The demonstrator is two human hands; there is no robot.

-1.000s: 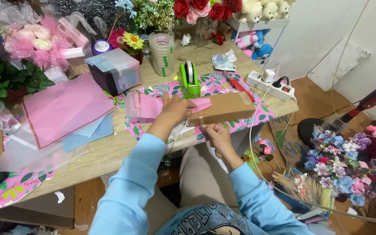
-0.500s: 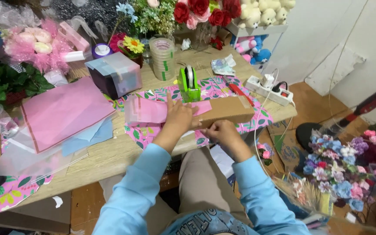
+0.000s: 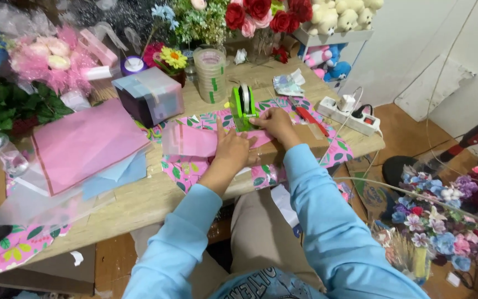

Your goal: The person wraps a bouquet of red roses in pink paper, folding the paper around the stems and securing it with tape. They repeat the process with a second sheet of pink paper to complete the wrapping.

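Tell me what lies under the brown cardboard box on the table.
Under the brown cardboard box lies pink floral wrapping paper, spread on the wooden table. Both hands and the box cover the paper's middle.

You have two hands in view: your left hand (image 3: pixel 232 148) and your right hand (image 3: pixel 274 123). One green tape dispenser (image 3: pixel 243 102) stands on the table. One stack of clear tape rolls (image 3: pixel 210 75) stands behind it; the roll count cannot be told. One cardboard box (image 3: pixel 297 145) is present, with one pink sheet (image 3: pixel 188 139) beside it. One purple box (image 3: pixel 150 95) sits further left. One white power strip (image 3: pixel 351 115) is counted, with two plugs in it. One yellow flower (image 3: pixel 173 56) shows. Four red roses (image 3: pixel 265 13) are visible, possibly more hidden.
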